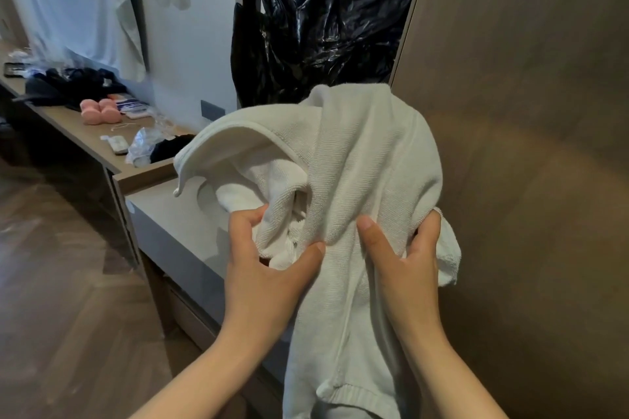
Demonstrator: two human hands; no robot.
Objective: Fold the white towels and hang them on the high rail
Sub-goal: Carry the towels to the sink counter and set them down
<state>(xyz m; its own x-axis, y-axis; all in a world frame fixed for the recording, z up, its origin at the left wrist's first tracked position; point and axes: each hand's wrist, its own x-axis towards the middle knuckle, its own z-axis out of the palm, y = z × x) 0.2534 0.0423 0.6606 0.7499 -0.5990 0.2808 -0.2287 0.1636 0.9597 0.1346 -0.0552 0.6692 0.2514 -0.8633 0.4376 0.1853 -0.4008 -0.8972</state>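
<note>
We count one white towel (360, 153), two hands and two bare forearms; whether the bunched terry folds in the hollow of the cloth belong to that towel or to a second one we cannot tell. The towel is held in the air before the person, above the near edge of a grey worktop (170, 214), with its lower length hanging between the forearms. The left hand (269, 269) shows its back to us: its fingers (245, 218) curl into the inner folds and its thumb presses the cloth, so it grips the towel. The right hand (405, 269) lays its thumb on the front face while its fingers (425, 235) wrap round the right edge, likewise gripping. Behind the towel hangs one black plastic bag (323, 17). A wooden desk (85, 134) at left carries a cluster of pink rounded objects (100, 110) and dark clothing (78, 82).
</note>
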